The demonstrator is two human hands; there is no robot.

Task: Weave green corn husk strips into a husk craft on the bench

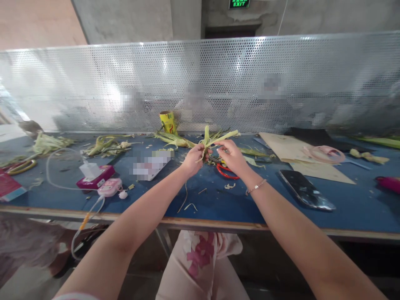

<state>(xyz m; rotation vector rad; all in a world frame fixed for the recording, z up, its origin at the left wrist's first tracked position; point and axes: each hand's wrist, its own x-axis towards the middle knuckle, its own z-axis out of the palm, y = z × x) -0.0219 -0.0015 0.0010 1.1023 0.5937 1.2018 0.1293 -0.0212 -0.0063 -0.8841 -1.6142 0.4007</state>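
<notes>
Above the blue tabletop, my left hand (194, 159) is closed around the base of a bundle of pale green leaf strips (206, 135), which look like corn husk. The strips fan out upward and to the right. My right hand (231, 156) is closed in a pinch at the bundle's right side, with its fingertips on one strip. What lies right between the fingers is partly hidden. Under the right hand lie red-handled scissors (227, 171), their blades partly covered. Behind the hands rests a heap of husk leaves (175, 141), and small scraps are scattered in front.
A perforated metal screen (200, 66) borders the back, with people behind it. A yellow can (168, 122) stands there. Leftward are a white phone (153, 164), a magenta box (95, 178) with cables, and a pink case (109, 187). Rightward lie a black phone (306, 189) and beige paper (281, 146).
</notes>
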